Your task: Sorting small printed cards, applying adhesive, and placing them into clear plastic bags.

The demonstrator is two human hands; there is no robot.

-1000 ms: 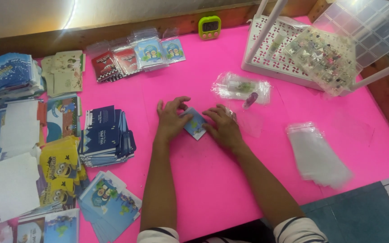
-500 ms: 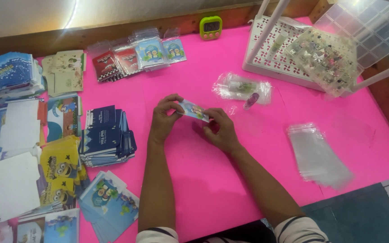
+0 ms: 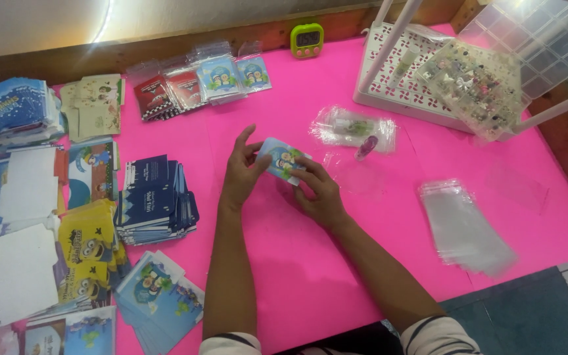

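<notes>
The small blue card [image 3: 283, 160], printed with cartoon figures, is held just above the pink counter [image 3: 336, 276] near its middle, tilted, between both hands. The left hand [image 3: 243, 172] has its grip clamped on the card's left edge, thumb on the face, forefinger raised free. The right hand [image 3: 319, 191] has its grip clamped on the card's right lower edge from beneath. To the left lies a stack of dark blue cards [image 3: 154, 198], with yellow cartoon cards [image 3: 88, 246] and light blue cards [image 3: 158, 292] nearer the person. To the right lies a pile of clear sleeves [image 3: 465, 227]. Just beyond the hands sits a clear bag [image 3: 352, 127] with small items, and farther off bagged cards [image 3: 200, 82], a green timer [image 3: 307, 39] and a white basket [image 3: 402, 89].
</notes>
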